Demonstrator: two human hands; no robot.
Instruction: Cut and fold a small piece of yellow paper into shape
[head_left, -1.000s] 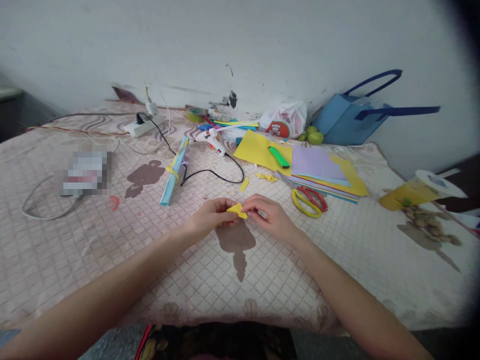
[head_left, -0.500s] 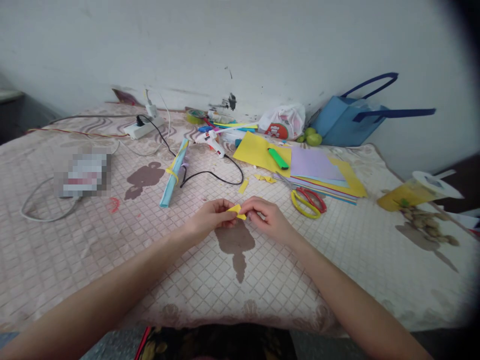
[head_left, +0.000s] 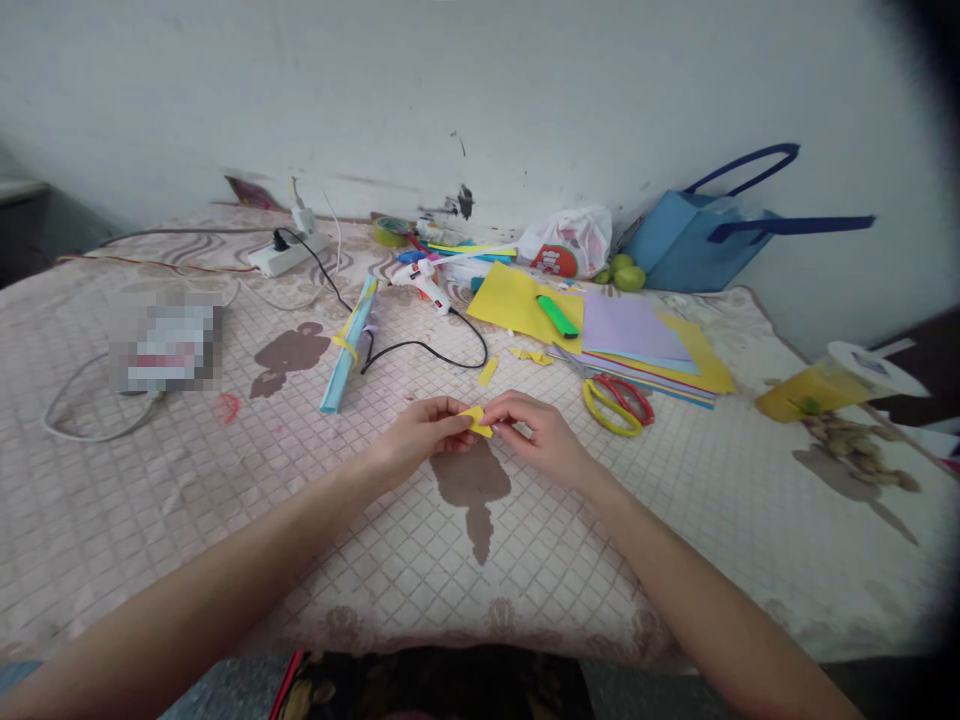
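Note:
A small folded piece of yellow paper [head_left: 478, 422] is between my two hands above the patterned tablecloth. My left hand [head_left: 429, 434] pinches its left side between thumb and fingers. At its right edge, my right hand [head_left: 529, 430] grips it with thumb and index finger. Yellow paper scraps [head_left: 488, 371] lie just beyond the hands. Red and yellow-handled scissors [head_left: 613, 406] rest to the right. On the left is a rolled light-blue paper [head_left: 346, 355] with a yellow strip tied round it.
A white glue gun [head_left: 429, 285] with a black cord lies behind. Coloured sheets [head_left: 637, 330] and a green cutter [head_left: 556, 316] are at back right. Farther out stand a blue bag [head_left: 675, 240], a drink cup [head_left: 832, 380] and a power strip [head_left: 281, 257].
The fingers have shifted very slightly around the yellow paper, and a little more of its face shows. Both hands still hold it.

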